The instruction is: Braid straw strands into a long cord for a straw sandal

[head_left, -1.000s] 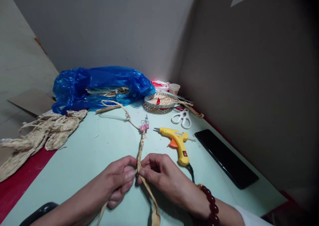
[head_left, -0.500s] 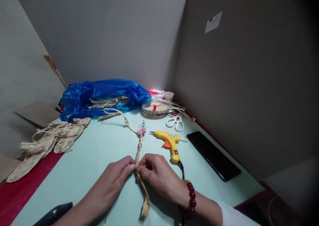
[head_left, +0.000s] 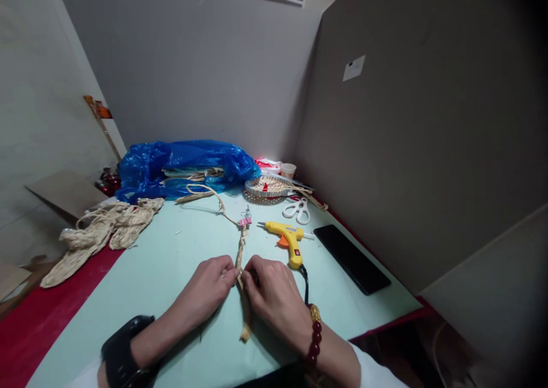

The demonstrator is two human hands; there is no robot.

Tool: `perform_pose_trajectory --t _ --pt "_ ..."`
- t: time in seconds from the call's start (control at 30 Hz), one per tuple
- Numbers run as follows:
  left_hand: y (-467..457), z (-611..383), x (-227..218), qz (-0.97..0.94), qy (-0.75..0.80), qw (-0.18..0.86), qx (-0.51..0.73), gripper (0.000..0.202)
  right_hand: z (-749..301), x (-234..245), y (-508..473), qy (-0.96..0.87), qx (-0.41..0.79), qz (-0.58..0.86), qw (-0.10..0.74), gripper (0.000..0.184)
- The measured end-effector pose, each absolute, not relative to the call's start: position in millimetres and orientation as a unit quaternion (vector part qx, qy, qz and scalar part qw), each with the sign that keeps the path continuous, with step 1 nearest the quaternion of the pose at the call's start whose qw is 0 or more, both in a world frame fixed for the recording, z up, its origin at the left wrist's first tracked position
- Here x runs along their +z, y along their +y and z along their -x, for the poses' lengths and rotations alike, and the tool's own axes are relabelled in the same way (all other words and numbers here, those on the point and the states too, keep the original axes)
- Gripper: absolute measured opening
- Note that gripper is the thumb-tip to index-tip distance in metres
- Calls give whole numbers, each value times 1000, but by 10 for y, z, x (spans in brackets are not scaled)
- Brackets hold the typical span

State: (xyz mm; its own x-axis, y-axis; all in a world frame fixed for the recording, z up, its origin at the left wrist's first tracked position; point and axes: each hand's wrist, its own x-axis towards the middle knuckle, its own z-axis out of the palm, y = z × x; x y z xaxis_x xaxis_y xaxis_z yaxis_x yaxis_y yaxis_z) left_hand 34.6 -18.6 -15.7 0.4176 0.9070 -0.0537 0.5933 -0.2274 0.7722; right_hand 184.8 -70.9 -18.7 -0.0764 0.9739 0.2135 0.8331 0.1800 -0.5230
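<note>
A braided straw cord (head_left: 240, 250) runs along the pale green table (head_left: 171, 262), held at its far part by a pink binder clip (head_left: 245, 219). My left hand (head_left: 209, 282) and my right hand (head_left: 270, 294) meet at the near part of the braid, both pinching its loose strands with closed fingers. One free strand end (head_left: 246, 328) trails toward me between my wrists. A black watch sits on my left wrist and a dark red bead bracelet (head_left: 314, 334) on my right.
A yellow glue gun (head_left: 289, 239) lies just right of the braid, with white scissors (head_left: 297, 209) and a black phone (head_left: 351, 257) beyond. A blue plastic bag (head_left: 184, 162), a woven round tray (head_left: 268, 186) and a straw bundle (head_left: 103, 228) lie farther back and left.
The view has lifted and pulled back, showing more wall and both wrists. My hands stay pinched on the braid, with less loose strand trailing below them.
</note>
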Motion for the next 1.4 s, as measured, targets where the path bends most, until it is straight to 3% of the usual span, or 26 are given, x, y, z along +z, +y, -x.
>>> perform_pose_trajectory --t 0.27,0.43,0.53,0.7,0.87,1.0,1.4 --pt "-132 -319 -230 -694 451 506 242 29 -1563 -312 -912 -758 -91 583 278 14" --pt "-139 -292 -263 -632 422 601 248 36 -1470 -385 -934 -809 -182 505 239 17" --pt "-143 -268 -260 -613 407 628 254 33 -1596 -271 -916 -822 -112 503 244 13" --pt "-179 -249 -163 -602 408 640 247 28 -1915 2 -732 -673 219 578 405 25" --pt "-180 -256 -112 -629 416 617 223 30 -1910 -117 -506 -610 518 483 355 32" --pt "-157 -240 -135 -680 435 551 211 26 -1834 -247 -487 -590 520 498 366 31" --pt "-483 -246 -75 -823 478 248 183 30 -1771 -270 -585 -584 377 558 454 26"
